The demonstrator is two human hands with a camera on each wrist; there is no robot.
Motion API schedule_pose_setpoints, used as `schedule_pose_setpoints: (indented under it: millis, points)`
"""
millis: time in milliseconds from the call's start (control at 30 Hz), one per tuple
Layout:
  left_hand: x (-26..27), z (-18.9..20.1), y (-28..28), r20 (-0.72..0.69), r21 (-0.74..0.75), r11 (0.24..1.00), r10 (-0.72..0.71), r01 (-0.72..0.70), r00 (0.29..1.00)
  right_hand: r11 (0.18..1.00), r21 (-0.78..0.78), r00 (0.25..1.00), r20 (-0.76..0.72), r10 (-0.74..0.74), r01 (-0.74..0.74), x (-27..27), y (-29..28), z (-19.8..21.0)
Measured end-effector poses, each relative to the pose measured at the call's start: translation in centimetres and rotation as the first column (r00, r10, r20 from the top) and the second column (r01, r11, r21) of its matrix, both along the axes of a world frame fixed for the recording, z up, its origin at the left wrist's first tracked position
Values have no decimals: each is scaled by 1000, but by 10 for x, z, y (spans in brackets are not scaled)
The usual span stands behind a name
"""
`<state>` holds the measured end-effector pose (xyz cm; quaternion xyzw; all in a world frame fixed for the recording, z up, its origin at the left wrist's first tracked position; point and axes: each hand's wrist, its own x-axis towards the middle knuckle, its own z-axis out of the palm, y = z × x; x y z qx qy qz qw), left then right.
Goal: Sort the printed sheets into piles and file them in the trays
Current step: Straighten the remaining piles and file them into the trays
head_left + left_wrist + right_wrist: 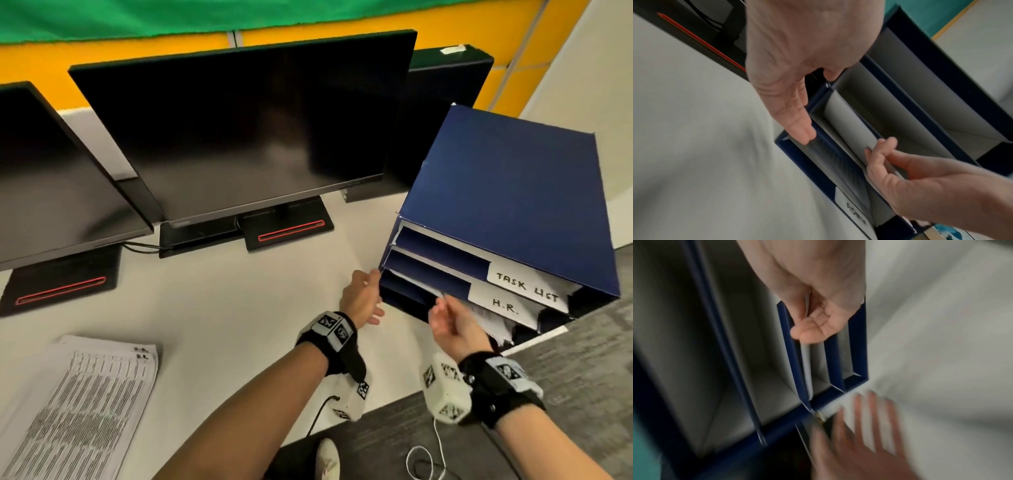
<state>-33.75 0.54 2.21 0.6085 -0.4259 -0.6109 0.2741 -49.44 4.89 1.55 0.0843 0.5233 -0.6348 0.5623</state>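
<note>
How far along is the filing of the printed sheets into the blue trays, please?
Done: sheets already sit in the TASK LIST tray and the H.R. tray.

In hand: the right hand pinches a sheaf of sheets at the front of a lower slot, while the left hand, fingers straight, rests at the corner of the blue tray unit.

Left: a pile of printed sheets waits on the desk.

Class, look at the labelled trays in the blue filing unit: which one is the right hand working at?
The H.R. tray, directly below the TASK LIST tray; the right hand pinches sheets at its mouth.
</note>
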Motion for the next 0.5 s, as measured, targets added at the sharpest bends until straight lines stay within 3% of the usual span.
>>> schedule_pose_setpoints:
  millis: [33,100,133,167,267,333,400,467,500]
  points:
    - [12,-2,1,-13,-6,1000,31,-31,999,998,6,997,47,-65,64,-2,-6,3]
    - [41,-7,6,-52,-18,996,90,-91,995,996,-87,983,183,-1,18,-5,-12,4]
    - [57,-11,11,-46,-41,992,115,-117,992,985,-172,987,162,2,27,-9,-14,0]
    - [76,-14,15,-17,-85,986,142,-143,990,986,-157,980,200,-23,55,-10,-16,-3]
    - [141,-26,31,270,-292,949,203,-121,941,987,-154,970,244,6,32,3,-12,-4]
    - [189,-35,44,529,-370,926,278,-76,802,978,-159,968,187,165,-136,26,-4,-7]
    - [235,-41,58,762,-374,926,339,-53,552,912,-158,916,81,393,-377,61,3,-12]
    - [275,-47,72,919,-200,973,226,-113,322,790,-97,795,-42,605,-606,104,4,-18]
    - [295,-50,82,957,-62,982,109,-179,268,719,-57,720,-100,686,-693,128,1,-23]
